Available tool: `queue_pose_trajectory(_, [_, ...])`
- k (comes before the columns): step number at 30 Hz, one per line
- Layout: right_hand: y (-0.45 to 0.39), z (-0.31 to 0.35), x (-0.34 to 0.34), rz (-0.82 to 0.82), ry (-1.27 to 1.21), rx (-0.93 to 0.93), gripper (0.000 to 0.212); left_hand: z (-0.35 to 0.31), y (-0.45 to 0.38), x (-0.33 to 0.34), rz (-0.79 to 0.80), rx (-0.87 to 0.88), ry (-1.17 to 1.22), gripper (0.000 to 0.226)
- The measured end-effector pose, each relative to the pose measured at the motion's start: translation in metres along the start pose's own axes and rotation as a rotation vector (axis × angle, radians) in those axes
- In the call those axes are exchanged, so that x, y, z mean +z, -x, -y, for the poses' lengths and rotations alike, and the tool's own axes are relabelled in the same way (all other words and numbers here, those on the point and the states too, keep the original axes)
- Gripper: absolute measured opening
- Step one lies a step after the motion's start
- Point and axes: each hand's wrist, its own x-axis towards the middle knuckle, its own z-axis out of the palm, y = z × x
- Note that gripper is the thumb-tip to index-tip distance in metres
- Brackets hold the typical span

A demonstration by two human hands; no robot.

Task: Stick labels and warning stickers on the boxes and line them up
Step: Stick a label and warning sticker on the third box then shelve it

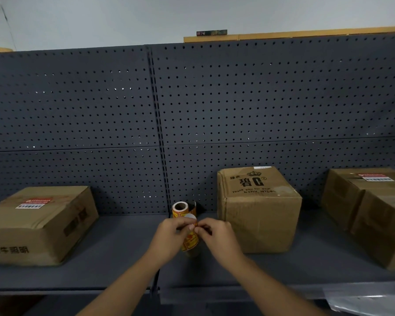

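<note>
Three cardboard boxes stand on a dark grey shelf (pixel 114 265). The flat left box (pixel 35 222) carries a red warning sticker and a white barcode label on top. The middle box (pixel 259 210) shows only black print, with a bit of white label at its top back edge. The right box (pixel 369 210) also has a red sticker and a white label on top. Between the left and middle boxes stands a roll of orange-red stickers (pixel 180 209). In front of it my left hand (pixel 171 238) and right hand (pixel 219 237) together pinch the sticker strip (pixel 191 241) hanging from the roll.
A dark perforated back panel (pixel 192 110) rises behind the shelf. The shelf's front edge (pixel 78 290) runs just below my forearms. A clear plastic bag (pixel 369 302) lies at the lower right, below the shelf edge. A wooden board sits on top of the panel.
</note>
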Motion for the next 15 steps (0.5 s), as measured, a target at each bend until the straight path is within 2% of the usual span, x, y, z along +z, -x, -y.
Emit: queue_pose_trajectory(15, [0.0, -0.0028, -0.0053, 0.028, 0.033, -0.033, 0.014, 0.008, -0.0026, 0.0083, 0.034, 0.042, -0.111, 0.026])
